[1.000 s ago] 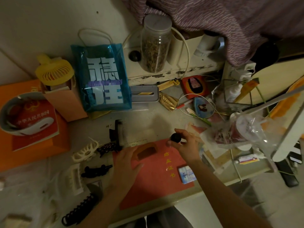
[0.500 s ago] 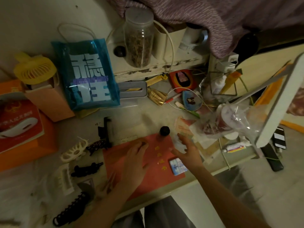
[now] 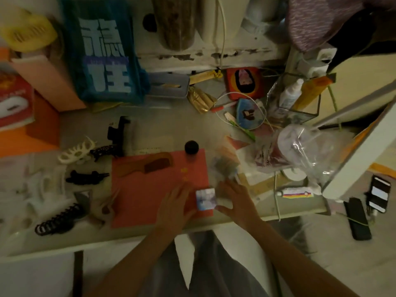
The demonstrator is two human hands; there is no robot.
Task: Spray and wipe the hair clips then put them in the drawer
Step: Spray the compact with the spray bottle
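Both hands are lowered around the small tissue pack [image 3: 205, 199] on the red folder [image 3: 150, 189]: left hand [image 3: 174, 207] spread flat beside it, right hand [image 3: 234, 200] loosely curled, contact unclear. Hair clips [image 3: 85, 177] lie left of the folder. One sheet should be drawn while the pack is steadied.

Red folder [image 3: 150, 189], white claw clip [image 3: 76, 152], black coil clip [image 3: 56, 219].
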